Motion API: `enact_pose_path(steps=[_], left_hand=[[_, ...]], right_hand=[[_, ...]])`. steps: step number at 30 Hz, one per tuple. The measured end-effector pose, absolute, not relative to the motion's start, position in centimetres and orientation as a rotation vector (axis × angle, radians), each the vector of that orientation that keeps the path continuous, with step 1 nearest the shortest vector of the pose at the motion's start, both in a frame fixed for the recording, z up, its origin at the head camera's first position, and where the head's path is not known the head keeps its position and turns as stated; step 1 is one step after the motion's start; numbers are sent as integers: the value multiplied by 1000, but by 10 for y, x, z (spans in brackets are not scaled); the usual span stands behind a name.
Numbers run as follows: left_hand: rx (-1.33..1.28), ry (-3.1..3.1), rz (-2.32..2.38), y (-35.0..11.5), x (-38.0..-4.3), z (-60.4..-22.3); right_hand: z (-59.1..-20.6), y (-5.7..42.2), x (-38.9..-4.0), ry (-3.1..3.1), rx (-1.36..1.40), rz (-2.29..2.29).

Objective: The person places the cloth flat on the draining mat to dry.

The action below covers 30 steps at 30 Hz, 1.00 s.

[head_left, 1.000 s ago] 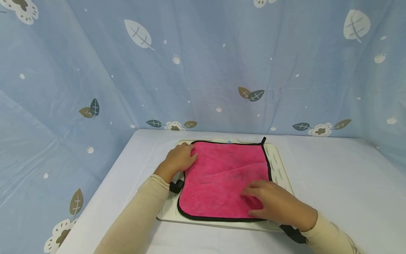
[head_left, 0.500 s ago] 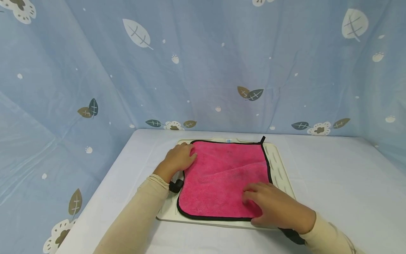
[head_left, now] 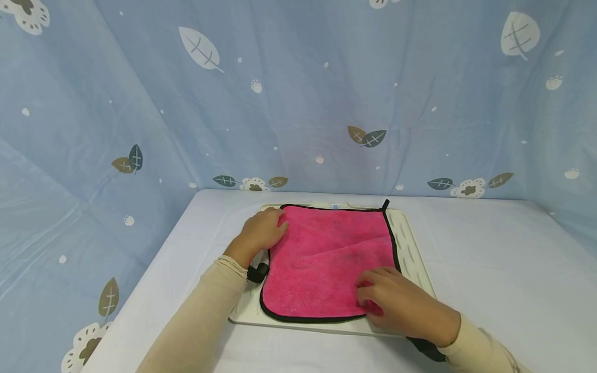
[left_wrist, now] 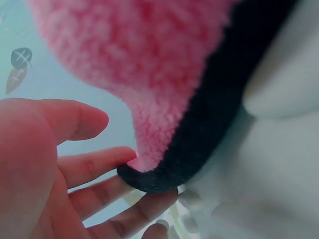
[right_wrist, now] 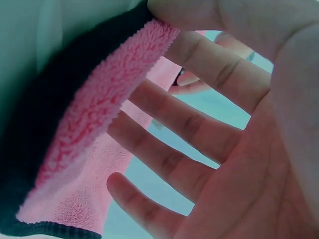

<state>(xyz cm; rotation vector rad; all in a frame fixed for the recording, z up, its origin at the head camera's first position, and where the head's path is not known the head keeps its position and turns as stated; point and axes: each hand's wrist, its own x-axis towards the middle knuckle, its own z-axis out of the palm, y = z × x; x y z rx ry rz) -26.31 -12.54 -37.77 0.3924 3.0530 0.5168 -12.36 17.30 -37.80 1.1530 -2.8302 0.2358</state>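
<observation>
A pink plush cleaning towel (head_left: 326, 259) with black edging lies spread over a cream grooved board (head_left: 408, 248). Its small black loop sticks up at the far right corner. My left hand (head_left: 262, 229) rests at the far left corner; in the left wrist view its fingers (left_wrist: 104, 194) touch that corner, with the thumb apart. At the near right corner, my right hand (head_left: 403, 303) pinches the towel's edge between thumb and index finger. The right wrist view shows the edge lifted there, the other fingers (right_wrist: 164, 154) spread loosely. My right hand hides that corner in the head view.
The board rests on a white-covered table (head_left: 489, 259). A blue curtain (head_left: 298, 93) printed with leaves and flowers hangs behind the table and along its left side. A black wrist strap (head_left: 258, 273) shows below my left hand.
My right hand's fingers have drawn together from a spread pose onto the near right corner, and the towel's edge there has come up slightly. The left hand has stayed in place.
</observation>
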Motion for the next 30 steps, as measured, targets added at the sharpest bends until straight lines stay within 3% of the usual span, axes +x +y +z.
enact_pose_path(steps=[30], left_hand=[[372,3067,597,-125,-266,-378]], right_hand=[[-372,171,-116,-2881,1243,240]])
